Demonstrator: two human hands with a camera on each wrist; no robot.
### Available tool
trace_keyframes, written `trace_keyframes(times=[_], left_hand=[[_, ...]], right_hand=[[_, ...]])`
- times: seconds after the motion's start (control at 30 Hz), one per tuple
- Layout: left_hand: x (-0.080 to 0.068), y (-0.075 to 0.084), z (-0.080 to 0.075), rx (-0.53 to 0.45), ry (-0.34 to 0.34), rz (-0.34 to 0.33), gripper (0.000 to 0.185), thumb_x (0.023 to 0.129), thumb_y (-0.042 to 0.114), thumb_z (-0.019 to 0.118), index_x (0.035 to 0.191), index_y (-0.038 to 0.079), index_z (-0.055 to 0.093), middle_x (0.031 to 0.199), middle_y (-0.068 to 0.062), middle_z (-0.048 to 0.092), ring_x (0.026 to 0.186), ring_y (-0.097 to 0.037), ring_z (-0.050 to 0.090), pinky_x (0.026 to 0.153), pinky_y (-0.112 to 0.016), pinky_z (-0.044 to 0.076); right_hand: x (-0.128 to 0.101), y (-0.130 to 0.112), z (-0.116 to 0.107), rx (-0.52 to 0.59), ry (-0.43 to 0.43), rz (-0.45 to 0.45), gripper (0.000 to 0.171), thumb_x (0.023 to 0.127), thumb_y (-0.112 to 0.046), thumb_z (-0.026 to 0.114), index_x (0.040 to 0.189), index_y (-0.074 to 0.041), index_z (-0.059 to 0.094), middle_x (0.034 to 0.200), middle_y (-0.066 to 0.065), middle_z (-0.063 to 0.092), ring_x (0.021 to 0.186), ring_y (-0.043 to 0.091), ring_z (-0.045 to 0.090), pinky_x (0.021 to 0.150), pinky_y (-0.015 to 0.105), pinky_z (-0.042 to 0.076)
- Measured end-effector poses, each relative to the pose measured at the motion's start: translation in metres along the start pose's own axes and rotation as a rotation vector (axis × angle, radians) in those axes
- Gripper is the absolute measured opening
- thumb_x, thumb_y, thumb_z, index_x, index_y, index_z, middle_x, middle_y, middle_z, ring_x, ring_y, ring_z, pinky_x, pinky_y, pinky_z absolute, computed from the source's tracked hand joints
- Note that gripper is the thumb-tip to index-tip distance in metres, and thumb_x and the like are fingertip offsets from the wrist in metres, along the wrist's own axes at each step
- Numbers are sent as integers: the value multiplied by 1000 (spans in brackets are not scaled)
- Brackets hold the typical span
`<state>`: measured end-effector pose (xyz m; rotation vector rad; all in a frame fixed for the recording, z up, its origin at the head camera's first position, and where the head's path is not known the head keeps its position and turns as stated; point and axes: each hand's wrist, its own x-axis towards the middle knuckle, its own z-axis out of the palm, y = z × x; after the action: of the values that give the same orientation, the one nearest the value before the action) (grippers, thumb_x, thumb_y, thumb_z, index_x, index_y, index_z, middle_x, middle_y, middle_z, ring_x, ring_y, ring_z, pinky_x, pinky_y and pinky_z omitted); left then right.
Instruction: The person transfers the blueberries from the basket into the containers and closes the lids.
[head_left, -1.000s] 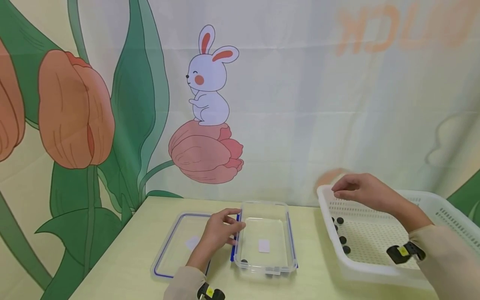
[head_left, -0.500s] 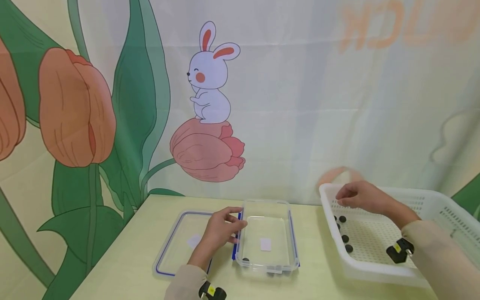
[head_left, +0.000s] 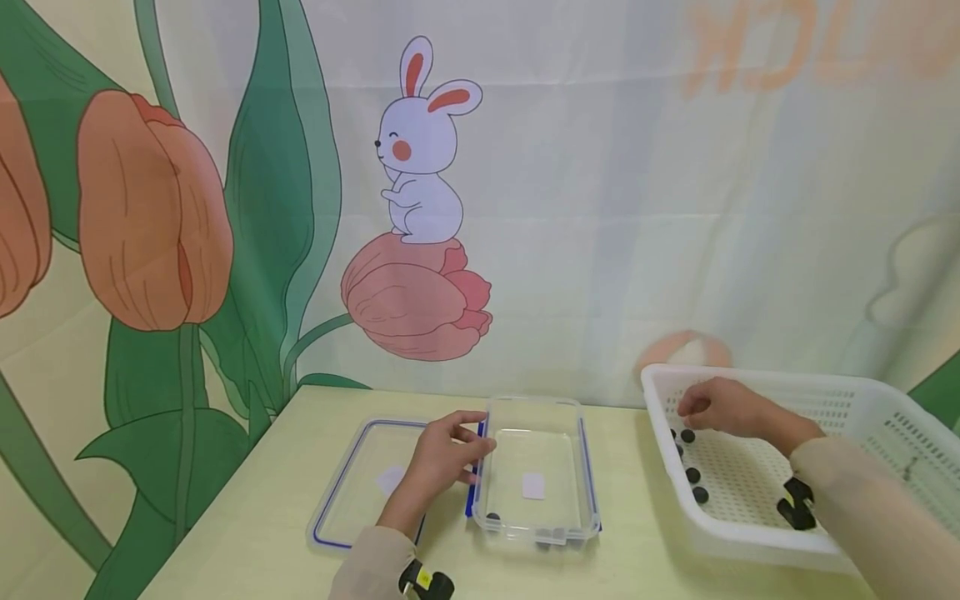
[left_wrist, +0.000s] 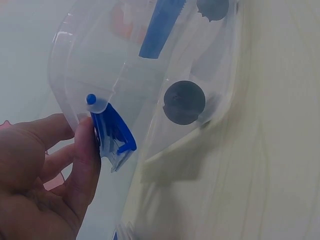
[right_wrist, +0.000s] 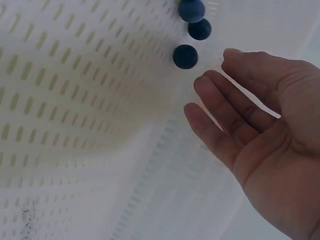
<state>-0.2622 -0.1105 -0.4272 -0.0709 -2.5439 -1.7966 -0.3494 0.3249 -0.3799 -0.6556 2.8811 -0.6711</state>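
A clear plastic food box (head_left: pixel 536 521) with blue side clips (left_wrist: pixel 115 130) stands mid-table, lidless, with several small black balls (left_wrist: pixel 184 102) in its near end. My left hand (head_left: pixel 444 454) holds its left wall, thumb over the rim and fingers outside by the clip. Inside the white plastic basket (head_left: pixel 750 540) on the right, my right hand (head_left: pixel 731 407) reaches down with loosely bent fingers and nothing in them. Its fingertips are close to several black balls (right_wrist: pixel 185 56) along the basket's left side.
The clear lid (head_left: pixel 352 492) with a blue seal lies flat left of the box, partly behind the left forearm. A printed curtain (head_left: pixel 562 208) hangs behind the table (head_left: pixel 247 517). The basket's high walls surround the right hand.
My right hand has lowered into the basket toward the balls, its fingers bending downward. The left hand stays on the box; the whole head view has shifted slightly.
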Motion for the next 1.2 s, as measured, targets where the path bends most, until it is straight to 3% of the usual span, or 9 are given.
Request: trace_keyframes(times=[0.4, 0.73, 0.97, 1.2], left_hand=[[0, -1, 0, 1, -3, 4, 51, 95, 13, 82, 143, 9, 65, 103, -11, 63, 77, -19, 66, 61, -31, 64], [0, 0, 0, -5, 0, 0, 52, 95, 13, 83, 144, 9, 65, 104, -11, 63, 77, -19, 66, 61, -31, 63], [-1, 1, 0, -10, 3, -4, 52, 95, 12, 83, 143, 9, 65, 103, -11, 63, 76, -20, 67, 60, -31, 63], [-1, 1, 0, -9, 8, -6, 53, 94, 13, 83, 143, 9, 65, 103, -11, 63, 76, -19, 67, 60, -31, 63]], right_hand=[[3, 9, 10, -80, -86, -45, 12, 87, 0, 76, 98, -3, 78, 89, -1, 71, 83, 16, 60, 75, 37, 55], [2, 8, 12, -98, -101, -42, 5, 88, -1, 78, 89, -5, 75, 87, -2, 70, 81, 15, 60, 74, 36, 55], [-2, 1, 3, -79, -50, -79, 6, 88, -3, 81, 91, -3, 76, 88, -1, 72, 82, 15, 63, 73, 35, 57], [-6, -10, -9, -25, 15, -87, 7, 95, -6, 78, 99, -1, 76, 94, 1, 73, 86, 19, 68, 73, 37, 59]])
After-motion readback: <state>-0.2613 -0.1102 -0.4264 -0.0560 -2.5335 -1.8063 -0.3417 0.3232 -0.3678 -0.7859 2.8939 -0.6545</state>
